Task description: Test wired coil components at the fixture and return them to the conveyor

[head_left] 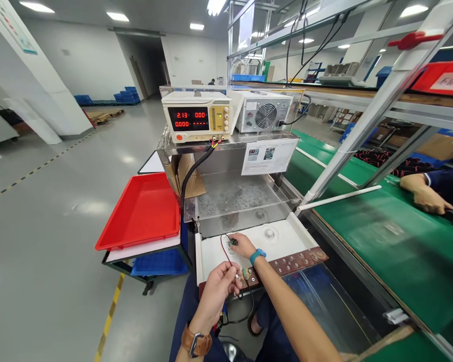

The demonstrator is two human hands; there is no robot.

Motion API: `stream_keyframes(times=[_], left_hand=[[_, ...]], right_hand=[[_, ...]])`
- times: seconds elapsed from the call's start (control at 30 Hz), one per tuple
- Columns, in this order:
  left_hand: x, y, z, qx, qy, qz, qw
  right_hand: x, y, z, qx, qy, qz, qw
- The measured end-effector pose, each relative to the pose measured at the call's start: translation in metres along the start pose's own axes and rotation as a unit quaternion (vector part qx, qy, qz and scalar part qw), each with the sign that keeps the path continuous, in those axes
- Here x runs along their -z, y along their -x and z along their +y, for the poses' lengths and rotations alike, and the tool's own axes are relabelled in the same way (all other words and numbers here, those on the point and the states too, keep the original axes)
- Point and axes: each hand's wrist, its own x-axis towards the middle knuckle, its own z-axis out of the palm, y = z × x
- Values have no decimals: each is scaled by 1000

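Note:
My left hand (219,287) is closed in a pinch near the front edge of the white work surface, at the end of a thin red wire (223,247). A small pale plug (237,276) shows at its fingertips. Just beyond it, my right hand (244,246) is closed on a small green circuit board (233,242), held low over the white surface (256,236). The wire runs between the board and my left hand. Close to my left fingertips, a green connector (244,274) with a black cable sits at the brown strip with metal studs (294,261).
A power supply (196,118) with lit red digits and a grey fan unit (266,113) stand on the metal shelf. To the left, a red tray (145,208) rests on a cart. A green conveyor belt (385,231) runs on the right, with another person's hand (428,196) beyond.

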Motion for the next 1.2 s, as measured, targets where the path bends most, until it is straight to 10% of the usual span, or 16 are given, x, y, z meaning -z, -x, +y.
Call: stream_keyframes(times=[0.43, 1.2], left_hand=[[8, -66, -38, -145, -296, 90, 940], [13, -77, -52, -88, -350, 56, 931]], right_hand=[[1, -3, -4, -34, 51, -29, 998], [1, -1, -2, -42, 55, -9, 998]])
